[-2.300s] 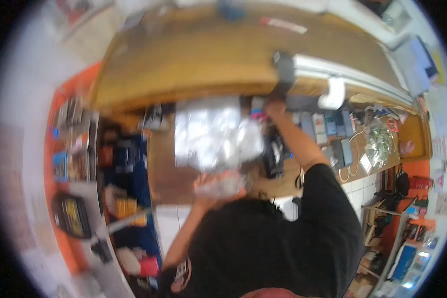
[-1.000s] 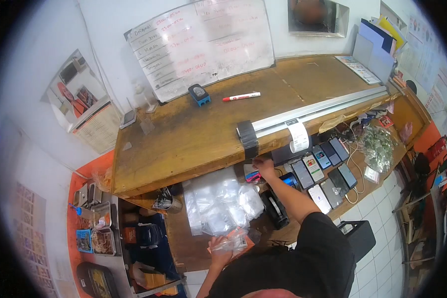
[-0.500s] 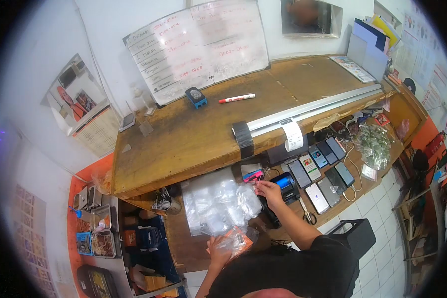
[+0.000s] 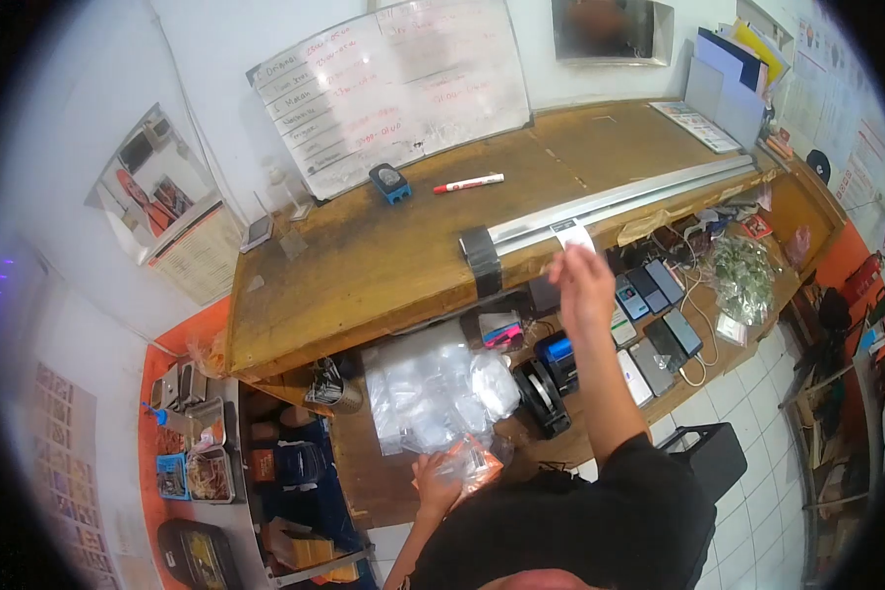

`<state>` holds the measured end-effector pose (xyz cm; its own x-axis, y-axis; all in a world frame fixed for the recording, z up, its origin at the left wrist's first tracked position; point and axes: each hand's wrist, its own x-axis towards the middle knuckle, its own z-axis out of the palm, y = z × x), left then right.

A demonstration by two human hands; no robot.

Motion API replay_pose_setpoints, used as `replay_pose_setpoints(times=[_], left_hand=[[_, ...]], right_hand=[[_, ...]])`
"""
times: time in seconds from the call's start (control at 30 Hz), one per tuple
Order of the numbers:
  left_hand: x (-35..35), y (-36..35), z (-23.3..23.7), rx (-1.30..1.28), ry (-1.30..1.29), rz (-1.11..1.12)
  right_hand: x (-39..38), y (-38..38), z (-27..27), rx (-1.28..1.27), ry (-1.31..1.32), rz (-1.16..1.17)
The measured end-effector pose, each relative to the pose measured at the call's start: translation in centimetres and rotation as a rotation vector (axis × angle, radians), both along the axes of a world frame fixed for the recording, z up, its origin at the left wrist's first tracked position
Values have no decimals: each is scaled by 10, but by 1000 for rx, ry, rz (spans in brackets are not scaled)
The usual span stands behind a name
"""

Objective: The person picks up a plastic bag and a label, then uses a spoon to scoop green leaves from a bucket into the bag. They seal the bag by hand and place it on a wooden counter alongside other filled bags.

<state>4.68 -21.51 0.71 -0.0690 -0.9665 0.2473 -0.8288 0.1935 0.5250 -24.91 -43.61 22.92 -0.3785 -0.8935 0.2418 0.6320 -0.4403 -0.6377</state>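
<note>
My right hand (image 4: pixel 586 285) is raised to the front edge of the wooden shelf, its fingers closed over the lower end of a white paper receipt (image 4: pixel 572 235). The receipt's top is tucked in the metal rail (image 4: pixel 624 205). Low in the view, my left hand (image 4: pixel 437 482) grips an orange and white packet (image 4: pixel 484 466) wrapped in clear plastic. Just beyond that packet lies a pile of clear plastic bags (image 4: pixel 433 388). A black tape dispenser (image 4: pixel 543 398) stands to the right of the bags.
Several phones (image 4: pixel 680 332) with white cables lie on the lower counter at right, near a bag of small clear packets (image 4: pixel 742 280). The wooden shelf (image 4: pixel 364 265) overhangs the counter. A red-capped marker (image 4: pixel 469 184) and a blue stamp (image 4: pixel 390 184) rest on it.
My right hand has gone up and to the right, from beside the tape dispenser to the hanging receipt. My left hand stays on the orange packet.
</note>
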Motion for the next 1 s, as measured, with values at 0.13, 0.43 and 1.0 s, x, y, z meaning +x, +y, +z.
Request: replay_pose_setpoints(times=[0.13, 0.43, 1.0], left_hand=[[1, 1, 1, 18, -73, -2], [0, 13, 10, 95, -105, 109], [-14, 8, 15, -177, -342, 83]], right_hand=[[-10, -9, 49, -168, -91, -27], [68, 29, 13, 75, 412, 331], [146, 119, -273, 495, 967, 1505]])
